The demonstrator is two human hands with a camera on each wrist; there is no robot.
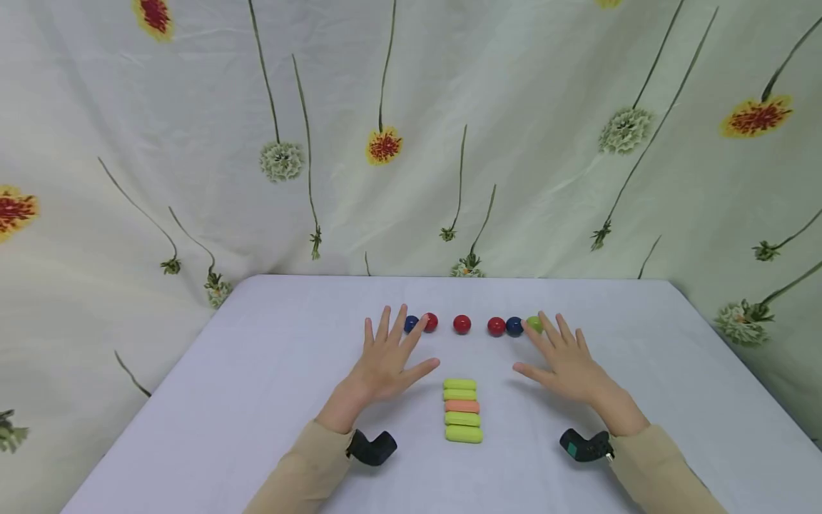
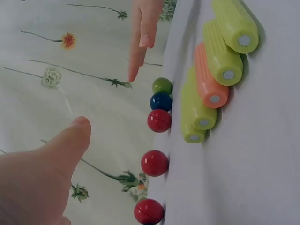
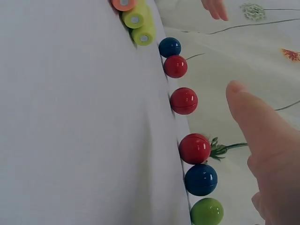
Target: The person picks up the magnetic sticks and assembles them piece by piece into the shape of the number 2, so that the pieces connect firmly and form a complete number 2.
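Behind a white-covered table, saw flower-printed cloth. Held left hand and right hand apart above the surface, with fingers straight and spread, thumbs inward. Between and nearer, saw four yellow-green rods and one orange rod side by side; farther back, in a row, three red balls, two blue balls, one green ball. Could not tell touching from apart for the leftmost pair, partly hidden.

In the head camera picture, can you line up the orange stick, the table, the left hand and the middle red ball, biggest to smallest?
1. Table
2. Left hand
3. Orange stick
4. Middle red ball
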